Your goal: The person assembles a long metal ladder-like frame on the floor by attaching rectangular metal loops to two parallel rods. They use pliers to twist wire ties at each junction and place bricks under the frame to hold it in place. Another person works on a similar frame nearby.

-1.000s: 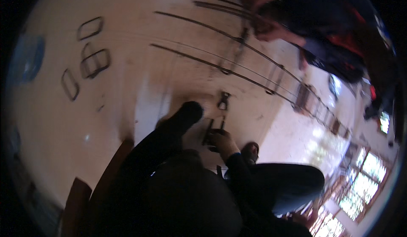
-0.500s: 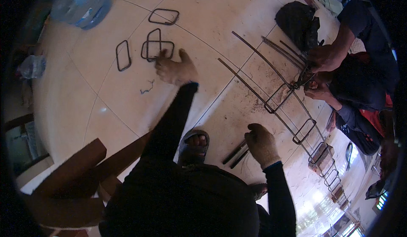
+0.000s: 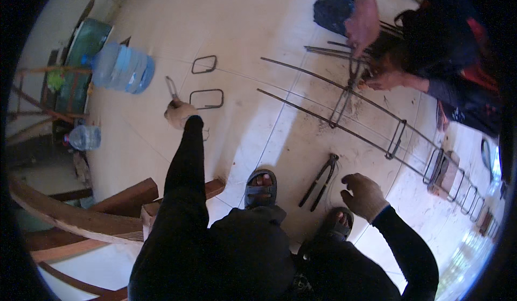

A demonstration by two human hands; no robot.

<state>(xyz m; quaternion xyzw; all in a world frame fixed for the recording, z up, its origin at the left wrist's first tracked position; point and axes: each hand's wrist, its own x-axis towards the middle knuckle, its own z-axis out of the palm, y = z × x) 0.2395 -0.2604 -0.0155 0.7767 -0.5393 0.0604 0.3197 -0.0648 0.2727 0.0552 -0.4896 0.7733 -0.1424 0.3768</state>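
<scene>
Translucent blue plastic jug point(image 3: 123, 68) on cream floor tiles point(image 3: 237, 32), smaller clear plastic bottle point(image 3: 86, 138) near it; curved brown wooden beam point(image 3: 81, 214) lower left.

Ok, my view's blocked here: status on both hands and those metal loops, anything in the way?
Left hand gripping a metal loop; right hand open, apparently empty. Two more loops on floor. Possible obstacle: pincers, just left of right hand.

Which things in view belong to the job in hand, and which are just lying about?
In the job, seemingly:
metal loop in left hand
two floor loops
rod frame
pincers near right hand

Just lying about:
large blue bottle
smaller bottle
wooden pieces
</scene>
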